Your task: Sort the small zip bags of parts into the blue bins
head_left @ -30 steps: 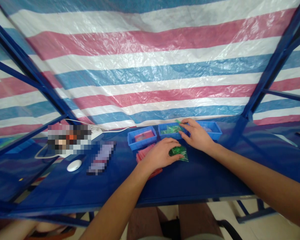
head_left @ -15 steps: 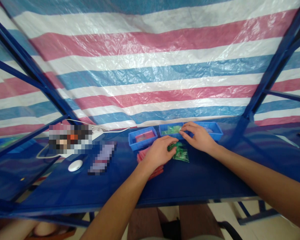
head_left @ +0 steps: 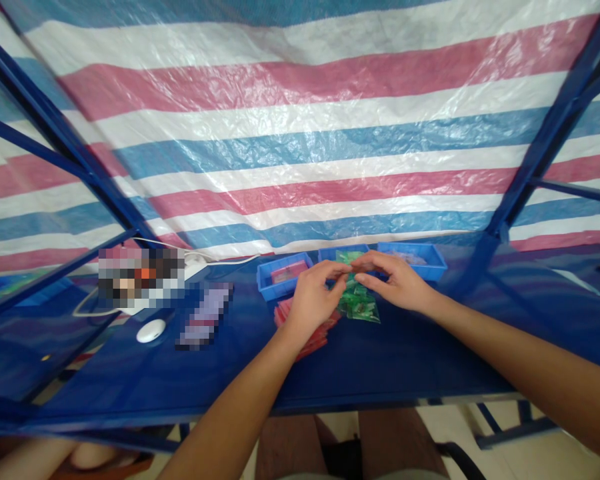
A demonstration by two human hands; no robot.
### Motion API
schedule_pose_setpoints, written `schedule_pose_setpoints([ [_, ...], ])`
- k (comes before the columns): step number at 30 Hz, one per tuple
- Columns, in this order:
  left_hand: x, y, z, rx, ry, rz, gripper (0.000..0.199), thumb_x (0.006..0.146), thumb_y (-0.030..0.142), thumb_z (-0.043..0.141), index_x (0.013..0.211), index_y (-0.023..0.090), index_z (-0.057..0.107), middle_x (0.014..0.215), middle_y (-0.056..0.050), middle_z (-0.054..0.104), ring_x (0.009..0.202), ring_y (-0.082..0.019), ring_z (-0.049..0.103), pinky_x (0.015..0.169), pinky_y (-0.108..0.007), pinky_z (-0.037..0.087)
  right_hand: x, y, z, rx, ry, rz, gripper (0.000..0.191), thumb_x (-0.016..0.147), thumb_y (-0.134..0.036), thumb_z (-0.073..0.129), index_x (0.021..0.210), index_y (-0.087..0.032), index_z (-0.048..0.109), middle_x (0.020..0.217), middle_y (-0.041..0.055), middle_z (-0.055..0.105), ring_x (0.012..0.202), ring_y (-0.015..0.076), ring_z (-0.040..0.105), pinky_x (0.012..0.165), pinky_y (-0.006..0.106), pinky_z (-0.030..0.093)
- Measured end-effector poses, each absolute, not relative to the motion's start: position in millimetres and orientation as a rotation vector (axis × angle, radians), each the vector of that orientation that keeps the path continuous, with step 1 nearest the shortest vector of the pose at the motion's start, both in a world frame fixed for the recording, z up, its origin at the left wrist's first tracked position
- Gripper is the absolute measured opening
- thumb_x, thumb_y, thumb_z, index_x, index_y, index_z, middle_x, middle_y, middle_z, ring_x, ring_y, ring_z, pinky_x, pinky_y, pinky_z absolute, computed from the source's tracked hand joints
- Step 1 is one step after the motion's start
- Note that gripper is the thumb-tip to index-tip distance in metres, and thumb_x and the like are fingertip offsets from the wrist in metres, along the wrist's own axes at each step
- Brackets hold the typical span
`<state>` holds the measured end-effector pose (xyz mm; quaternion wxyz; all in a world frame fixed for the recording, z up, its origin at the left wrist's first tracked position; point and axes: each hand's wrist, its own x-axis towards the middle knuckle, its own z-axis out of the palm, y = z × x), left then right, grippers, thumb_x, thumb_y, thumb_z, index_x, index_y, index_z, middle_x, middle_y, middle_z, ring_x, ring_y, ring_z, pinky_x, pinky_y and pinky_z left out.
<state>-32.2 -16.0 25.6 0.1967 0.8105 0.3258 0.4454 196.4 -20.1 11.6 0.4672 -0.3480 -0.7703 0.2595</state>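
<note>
My left hand (head_left: 317, 293) and my right hand (head_left: 395, 280) meet fingertip to fingertip above the table, fingers curled in a pinch. Between them a small green plastic bag (head_left: 351, 287) shows, pinched at the fingertips; its edges blend with what lies below. More green bags (head_left: 363, 309) lie on the table under my hands. A pile of red packets (head_left: 313, 340) sits beneath my left hand and wrist. Just behind is the middle blue bin (head_left: 327, 253) with green bags inside, partly covered by my fingers.
A left blue bin (head_left: 275, 290) holds pink-red packets; a right blue bin (head_left: 436, 270) holds clear-looking packets. Leftward on the blue table (head_left: 405, 367) are a white round object (head_left: 151, 331), a blurred purple item (head_left: 207, 317) and white cables (head_left: 230, 263). Striped sheeting (head_left: 300, 153) hangs behind.
My right hand has drawn back from the middle bin toward me and slightly left. My left hand has shifted a little up, and the fingertips of both hands now come together.
</note>
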Motion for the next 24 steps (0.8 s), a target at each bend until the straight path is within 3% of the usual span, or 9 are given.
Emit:
schedule_pose_setpoints([
  [3, -31.6, -14.5, 22.9, 2.081, 0.868, 1.281, 0.017, 0.096, 0.027, 0.068, 0.109, 0.020, 0.077, 0.108, -0.008, 0.081, 0.096, -0.023, 0.077, 0.094, -0.038, 0.062, 191.4, -18.5, 2.1, -0.830, -1.792, 0.917, 0.042, 0.085, -0.049, 0.082, 0.120, -0.029, 0.071, 0.105, 0.0046, 0.080, 0.097, 0.0298, 0.077, 0.091, 0.047, 0.062],
  [6, -30.5, -9.8, 15.2, 1.895, 0.773, 1.254, 0.026, 0.094, 0.032, 0.073, 0.117, 0.019, 0.072, 0.112, -0.010, 0.080, 0.100, -0.024, 0.078, 0.097, -0.040, 0.062, 186.5, -15.5, -5.4, -0.796, -1.682, 1.093, 0.039, 0.085, -0.047, 0.083, 0.115, -0.027, 0.069, 0.097, 0.0028, 0.081, 0.090, 0.0255, 0.077, 0.085, 0.041, 0.062],
  [15, -28.8, -4.4, 7.8, 1.766, 0.803, 1.118, 0.046, 0.087, 0.035, 0.082, 0.126, 0.018, 0.066, 0.114, -0.011, 0.078, 0.101, -0.023, 0.078, 0.089, -0.034, 0.063, 189.3, -8.8, -3.8, -0.847, -1.473, 1.070, 0.041, 0.077, -0.049, 0.091, 0.103, -0.025, 0.071, 0.091, 0.0023, 0.081, 0.070, 0.0198, 0.074, 0.074, 0.038, 0.062],
  [24, -29.7, -1.5, 8.8, 1.644, 0.730, 1.185, 0.044, 0.085, 0.033, 0.083, 0.120, 0.017, 0.063, 0.105, -0.009, 0.079, 0.097, -0.021, 0.077, 0.088, -0.031, 0.060, 183.5, -13.5, -1.4, -0.794, -1.449, 1.205, 0.043, 0.072, -0.043, 0.094, 0.105, -0.026, 0.071, 0.097, 0.0019, 0.082, 0.082, 0.0226, 0.077, 0.084, 0.042, 0.064],
])
